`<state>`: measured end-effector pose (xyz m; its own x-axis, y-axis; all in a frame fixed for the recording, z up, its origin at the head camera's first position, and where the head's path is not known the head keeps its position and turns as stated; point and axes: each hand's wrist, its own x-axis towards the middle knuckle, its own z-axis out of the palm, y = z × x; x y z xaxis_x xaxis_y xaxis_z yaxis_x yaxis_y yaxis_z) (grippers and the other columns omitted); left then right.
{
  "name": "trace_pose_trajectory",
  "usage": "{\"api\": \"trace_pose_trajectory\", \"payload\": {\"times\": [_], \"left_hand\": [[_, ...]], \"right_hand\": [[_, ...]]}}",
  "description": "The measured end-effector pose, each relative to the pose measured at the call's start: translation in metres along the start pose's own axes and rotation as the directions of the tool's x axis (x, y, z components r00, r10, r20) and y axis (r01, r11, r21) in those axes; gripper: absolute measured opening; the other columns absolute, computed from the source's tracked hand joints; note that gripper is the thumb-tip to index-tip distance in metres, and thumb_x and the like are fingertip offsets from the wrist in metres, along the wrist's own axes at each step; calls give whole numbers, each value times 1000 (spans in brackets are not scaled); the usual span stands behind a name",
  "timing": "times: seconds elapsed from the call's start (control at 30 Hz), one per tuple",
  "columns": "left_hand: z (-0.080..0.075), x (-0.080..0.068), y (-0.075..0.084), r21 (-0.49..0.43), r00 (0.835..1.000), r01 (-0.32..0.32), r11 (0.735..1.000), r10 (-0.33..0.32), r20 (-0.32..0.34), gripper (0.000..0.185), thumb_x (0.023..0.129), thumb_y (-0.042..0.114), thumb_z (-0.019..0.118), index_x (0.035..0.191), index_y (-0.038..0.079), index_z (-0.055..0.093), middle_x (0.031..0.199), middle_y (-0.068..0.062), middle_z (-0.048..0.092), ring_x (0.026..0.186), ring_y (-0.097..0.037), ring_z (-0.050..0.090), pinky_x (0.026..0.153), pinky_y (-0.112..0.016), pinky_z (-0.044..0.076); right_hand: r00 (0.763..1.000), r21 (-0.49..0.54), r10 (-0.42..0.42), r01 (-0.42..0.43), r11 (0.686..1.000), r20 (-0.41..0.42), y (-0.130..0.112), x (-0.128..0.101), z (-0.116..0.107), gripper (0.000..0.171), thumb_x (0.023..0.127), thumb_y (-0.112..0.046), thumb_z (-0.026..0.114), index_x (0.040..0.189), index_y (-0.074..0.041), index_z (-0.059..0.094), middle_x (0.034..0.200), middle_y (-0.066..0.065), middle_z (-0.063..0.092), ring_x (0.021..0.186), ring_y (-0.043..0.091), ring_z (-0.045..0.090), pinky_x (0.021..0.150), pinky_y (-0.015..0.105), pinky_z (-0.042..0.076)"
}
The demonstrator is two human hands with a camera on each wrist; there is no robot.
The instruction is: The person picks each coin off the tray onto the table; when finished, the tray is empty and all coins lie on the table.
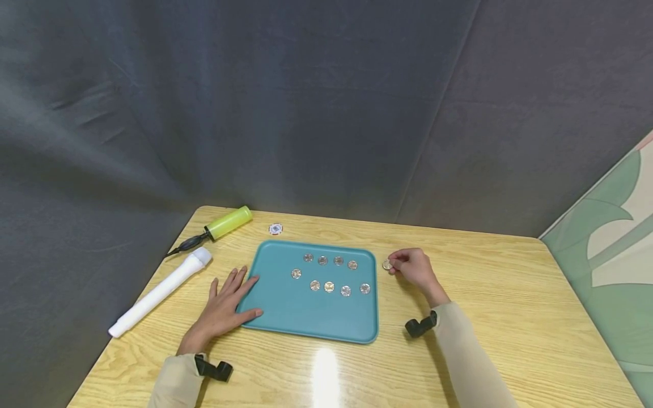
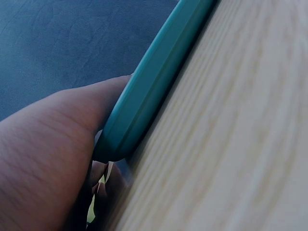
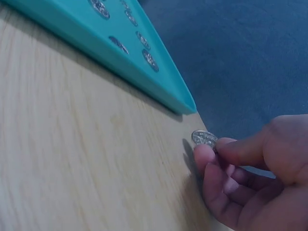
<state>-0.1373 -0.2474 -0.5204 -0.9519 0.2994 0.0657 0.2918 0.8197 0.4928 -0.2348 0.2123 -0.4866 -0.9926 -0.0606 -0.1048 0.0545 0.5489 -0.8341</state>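
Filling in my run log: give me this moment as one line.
left hand: rests flat on tray edge | right hand: pinches coin beside tray | nine coins on tray

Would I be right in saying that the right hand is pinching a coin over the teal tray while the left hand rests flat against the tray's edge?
Not quite: the right hand pinches the coin beside the teal tray, over the bare table, as the head view shows. The left hand does rest flat against the tray's edge.

The left hand (image 1: pixel 224 303) lies flat at the near left, palm down, fingers spread and straight, its forearm reaching in from the near edge. The right hand (image 1: pixel 413 267) sits farther right, fingers curled, thumb and fingertips (image 3: pixel 204 154) pinched together.
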Motion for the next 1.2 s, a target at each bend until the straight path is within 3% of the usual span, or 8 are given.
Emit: {"api": "trace_pose_trajectory", "payload": {"times": [0.1,0.3,0.47,0.97,1.2], "left_hand": [[0,0,0,-1,1000,8,1000,-8,9,83,88,49,70,157,15,37,167,-21,19,155,-47,13,116,-74,-1],[1,0,-1,1,1000,10,1000,-10,10,83,88,49,70,157,16,37,167,-21,19,154,-47,14,115,-74,0],[1,0,-2,4,1000,9,1000,-10,10,84,88,50,70,157,16,37,167,-21,19,154,-47,13,115,-75,0],[1,0,-2,0,1000,6,1000,-6,8,84,88,49,70,157,15,37,167,-22,19,154,-48,14,115,-75,0],[1,0,-1,4,1000,4,1000,-4,8,83,88,50,70,156,15,38,167,-22,19,154,-48,14,115,-74,0]], "right_hand": [[1000,-23,10,-11,1000,-9,2,0,-1,18,97,-1,59,104,11,72,91,22,74,65,5,64,60,17,53],[997,-187,-37,25,982,-63,6,0,0,16,96,-6,63,99,4,76,92,18,75,71,12,55,62,21,44],[992,-245,-83,58,968,-94,6,2,1,16,95,-5,62,95,2,76,94,19,76,77,18,59,68,25,44],[994,-225,-54,32,974,-91,6,1,1,17,97,-5,60,98,2,75,95,19,75,76,18,60,63,24,44],[992,-191,-93,74,979,-90,-1,0,-2,18,97,-6,60,104,3,75,100,21,75,83,21,66,66,22,47]]}}
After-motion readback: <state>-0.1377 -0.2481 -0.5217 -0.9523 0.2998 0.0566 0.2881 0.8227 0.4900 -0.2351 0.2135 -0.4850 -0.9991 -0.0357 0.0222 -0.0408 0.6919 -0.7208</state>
